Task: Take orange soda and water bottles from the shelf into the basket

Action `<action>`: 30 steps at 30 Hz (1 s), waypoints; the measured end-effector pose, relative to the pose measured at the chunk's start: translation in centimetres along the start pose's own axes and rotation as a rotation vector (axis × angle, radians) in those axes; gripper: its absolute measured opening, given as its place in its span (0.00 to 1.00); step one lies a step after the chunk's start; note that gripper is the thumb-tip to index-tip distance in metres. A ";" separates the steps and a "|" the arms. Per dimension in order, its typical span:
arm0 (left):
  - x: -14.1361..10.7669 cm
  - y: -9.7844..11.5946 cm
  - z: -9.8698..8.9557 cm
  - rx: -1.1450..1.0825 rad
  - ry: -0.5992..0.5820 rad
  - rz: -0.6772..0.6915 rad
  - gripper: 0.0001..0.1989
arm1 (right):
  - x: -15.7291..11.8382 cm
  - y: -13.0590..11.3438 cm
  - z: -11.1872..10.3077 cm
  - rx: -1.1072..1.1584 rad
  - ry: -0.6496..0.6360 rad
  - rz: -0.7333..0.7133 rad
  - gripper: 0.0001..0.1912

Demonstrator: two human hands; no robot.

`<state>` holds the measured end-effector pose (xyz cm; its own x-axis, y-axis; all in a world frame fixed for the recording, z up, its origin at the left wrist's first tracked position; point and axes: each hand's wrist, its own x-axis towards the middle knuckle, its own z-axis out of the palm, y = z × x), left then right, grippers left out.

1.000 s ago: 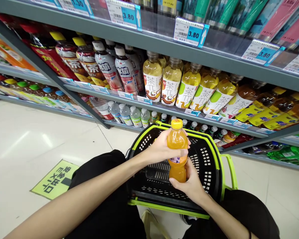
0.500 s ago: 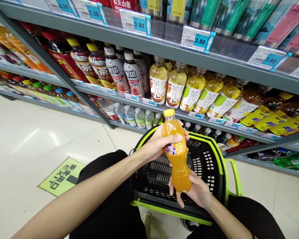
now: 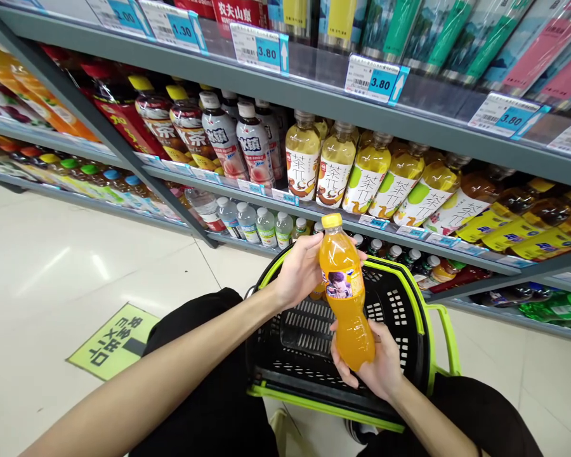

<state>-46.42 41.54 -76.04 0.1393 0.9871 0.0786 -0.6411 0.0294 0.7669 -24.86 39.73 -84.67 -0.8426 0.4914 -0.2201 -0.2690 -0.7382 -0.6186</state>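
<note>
An orange soda bottle (image 3: 346,317) with a yellow cap is held at a slant over a shopping basket (image 3: 413,358). My left hand (image 3: 301,271) is closed round its upper part, with fingers passing behind the bottle. Under the lower end, my right hand (image 3: 380,368) grips the bottle near its base. The label, with a printed picture, faces up between the hands. The basket is black and slotted, with lime-green handles, and stands between my knees. Behind my left hand shows a small orange patch that I cannot make out.
A shelf rack (image 3: 247,187) runs across the front, holding tea bottles (image 3: 335,168) and grey-labelled bottles (image 3: 254,146). Price tags (image 3: 375,79) line its edges. Small water bottles (image 3: 266,227) stand on the bottom shelf. A green floor sticker (image 3: 111,343) lies to the left.
The bottle has shifted slightly right and turned, so its label picture shows more. My left thumb has moved off the label to the bottle's side. My right fingers have closed more round the base.
</note>
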 end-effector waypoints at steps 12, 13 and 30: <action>0.0 -0.2 0.4 -0.023 -0.006 0.000 0.32 | 0.0 0.0 -0.1 -0.043 0.031 -0.001 0.29; 0.0 -0.2 0.5 -0.033 0.011 -0.001 0.32 | 0.0 0.1 0.0 -0.059 0.027 -0.021 0.28; 0.6 0.7 -0.1 -0.114 0.294 0.082 0.33 | -1.1 -1.6 -2.0 -0.601 0.259 -0.434 0.27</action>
<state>-46.92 42.21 -75.52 -0.1296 0.9895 -0.0632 -0.7238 -0.0509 0.6882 -22.51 41.32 -84.96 -0.5645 0.8253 0.0113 -0.1885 -0.1156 -0.9752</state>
